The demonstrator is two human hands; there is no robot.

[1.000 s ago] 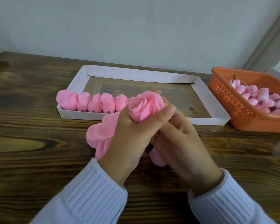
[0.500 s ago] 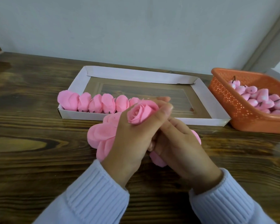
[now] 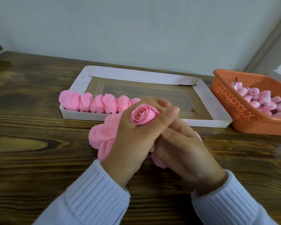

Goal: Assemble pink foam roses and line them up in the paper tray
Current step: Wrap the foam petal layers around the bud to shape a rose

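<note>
My left hand (image 3: 133,140) grips a pink foam rose (image 3: 143,115) between thumb and fingers, its spiral centre facing up, just in front of the paper tray (image 3: 204,98). Under and behind it, my right hand (image 3: 185,148) curls around the rose's base; what its fingertips hold is hidden. Several finished pink roses (image 3: 96,103) stand in a row along the tray's near-left side. A pile of loose pink foam petals (image 3: 102,135) lies on the table beneath my hands.
An orange perforated basket (image 3: 225,96) with several pink rose buds (image 3: 263,101) on dark stems sits at the right, touching the tray's corner. The wooden table (image 3: 31,151) meets a grey wall at the back.
The rose has been squeezed tighter and lowered slightly in my left hand; its outer petals are now folded in. Both hands stayed close together in front of the tray.
</note>
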